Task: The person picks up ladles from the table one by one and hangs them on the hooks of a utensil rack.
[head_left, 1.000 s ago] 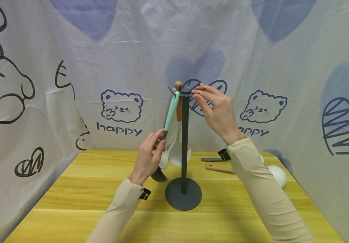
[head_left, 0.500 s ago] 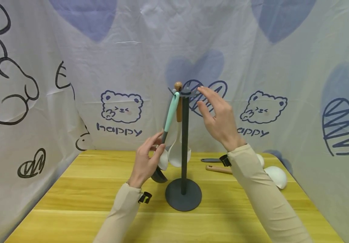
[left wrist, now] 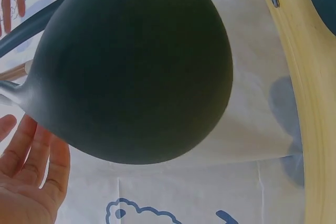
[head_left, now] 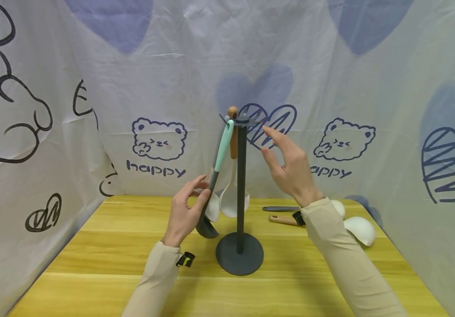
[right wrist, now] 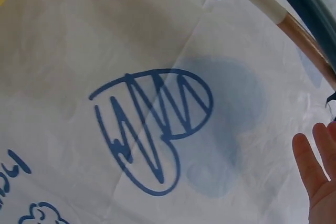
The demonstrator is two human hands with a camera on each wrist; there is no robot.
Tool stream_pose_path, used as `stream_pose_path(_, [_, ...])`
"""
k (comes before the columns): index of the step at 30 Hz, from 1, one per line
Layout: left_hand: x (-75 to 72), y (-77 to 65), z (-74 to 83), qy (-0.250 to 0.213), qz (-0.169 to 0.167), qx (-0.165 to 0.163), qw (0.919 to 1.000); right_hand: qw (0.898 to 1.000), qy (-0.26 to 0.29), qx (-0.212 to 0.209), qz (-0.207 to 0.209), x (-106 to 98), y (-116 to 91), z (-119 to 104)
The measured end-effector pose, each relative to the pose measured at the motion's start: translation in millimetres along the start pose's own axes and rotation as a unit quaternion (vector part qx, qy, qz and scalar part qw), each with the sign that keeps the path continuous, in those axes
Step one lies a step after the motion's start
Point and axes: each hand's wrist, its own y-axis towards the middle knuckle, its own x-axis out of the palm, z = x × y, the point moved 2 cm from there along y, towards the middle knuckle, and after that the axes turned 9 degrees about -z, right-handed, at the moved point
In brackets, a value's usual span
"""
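A ladle with a mint-green handle and dark bowl (head_left: 207, 229) hangs from the top of a dark utensil stand (head_left: 241, 189). My left hand (head_left: 184, 211) is beside the ladle's lower shaft, fingers spread and loosely bent. In the left wrist view the dark bowl (left wrist: 136, 72) fills the middle, and the fingertips (left wrist: 58, 161) lie at its edge; whether they touch it I cannot tell. To the right of the stand's top, my right hand (head_left: 291, 167) is held up with nothing in it, thumb and fingers apart.
Behind the ladle hang white utensils, one a spoon-like piece (head_left: 229, 200) with a wooden handle. On the table (head_left: 132, 259) at right lie a grey handle (head_left: 279, 208), a wooden handle (head_left: 283, 219) and a white ladle bowl (head_left: 360, 230). A printed cloth (head_left: 196, 79) hangs behind.
My right hand has come off the stand's top, moving down and right. The left hand has loosened and shifted slightly left and down from the ladle's shaft. The ladle stays hanging.
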Motion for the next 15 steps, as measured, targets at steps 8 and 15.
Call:
stream_pose_path(8, [-2.4,-2.2,-5.0,0.013,0.001,-0.007,0.9999,0.999,0.006,0.031,-0.024,14,-25,9])
stream_pose_path(15, [-6.0,-2.8,-4.8,0.021,0.006,-0.017,0.9996,0.998,0.009,0.058,-0.025,24,-43,13])
